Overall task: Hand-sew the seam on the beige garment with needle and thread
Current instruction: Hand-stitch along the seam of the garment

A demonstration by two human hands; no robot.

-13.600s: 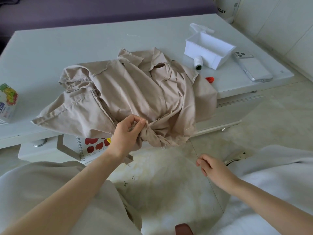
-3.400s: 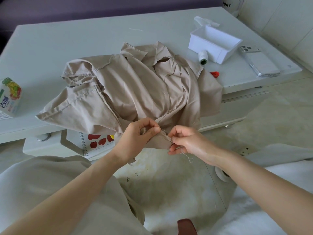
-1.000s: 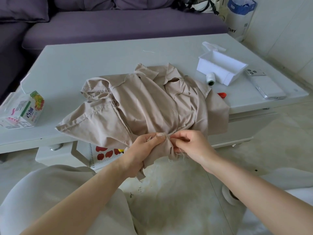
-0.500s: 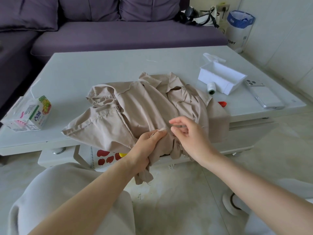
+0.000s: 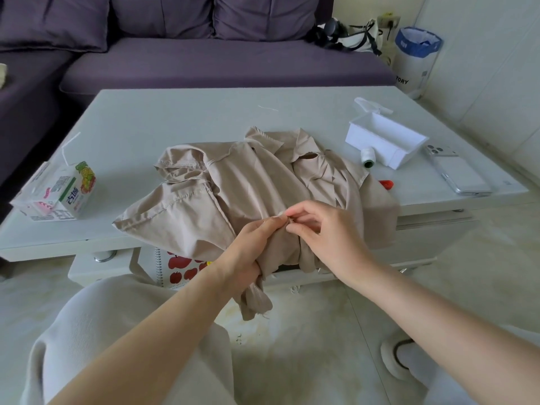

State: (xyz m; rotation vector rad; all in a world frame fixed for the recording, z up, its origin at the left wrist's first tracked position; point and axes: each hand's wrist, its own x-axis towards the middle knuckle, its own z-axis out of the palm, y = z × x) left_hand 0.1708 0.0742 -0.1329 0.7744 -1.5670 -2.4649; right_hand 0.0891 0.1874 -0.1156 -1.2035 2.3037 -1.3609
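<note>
I'm seeing one beige garment (image 5: pixel 248 182) on the tabletop (image 5: pixel 175 121), left hand (image 5: pixel 248 252) gripping a bunch of it, right hand (image 5: pixel 330 235) pinching its fabric, plus one spool (image 5: pixel 367 156), one phone (image 5: pixel 458 172)

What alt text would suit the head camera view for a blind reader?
A person's left hand grips a bunched fold of a beige garment on a white table while the right hand pinches the same spot. A thread spool lies beyond.

The pale counter (image 5: pixel 175 121) carries the beige garment (image 5: pixel 248 185) at centre, spilling over its near edge. A drink carton (image 5: pixel 61 194) lies at left; at right sit a white box (image 5: pixel 385 141), a thread spool (image 5: pixel 367 157) just beside it, and a phone (image 5: pixel 457 173).
</note>
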